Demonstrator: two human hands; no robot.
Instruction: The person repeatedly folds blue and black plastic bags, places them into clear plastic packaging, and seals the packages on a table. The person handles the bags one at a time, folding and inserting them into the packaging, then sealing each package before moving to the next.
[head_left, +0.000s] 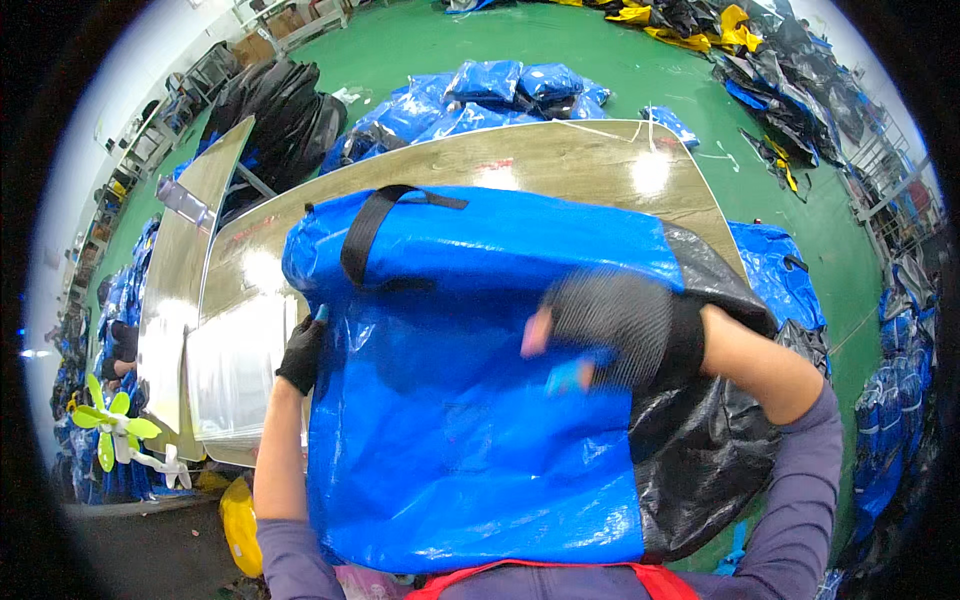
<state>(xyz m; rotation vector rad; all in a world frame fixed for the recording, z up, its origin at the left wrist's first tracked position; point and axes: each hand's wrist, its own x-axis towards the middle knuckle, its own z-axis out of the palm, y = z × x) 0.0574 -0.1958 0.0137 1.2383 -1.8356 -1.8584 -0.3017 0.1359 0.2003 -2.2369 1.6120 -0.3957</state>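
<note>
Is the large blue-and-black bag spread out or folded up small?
Largely spread out: the bag reaches broadly across the table, with the left hand at its edge. Folds underneath: cannot tell.

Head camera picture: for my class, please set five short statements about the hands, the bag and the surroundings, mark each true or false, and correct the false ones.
1. The left hand is at the left edge of the blue and black bag. True.
2. The bag's strap is yellow. False: the strap is black.
3. Both hands are without gloves. False: the left hand and the right hand wear dark gloves.
4. Blue packages are piled beyond the far edge of the table. True.
5. The small fan has red blades. False: the fan has light green blades.
</note>
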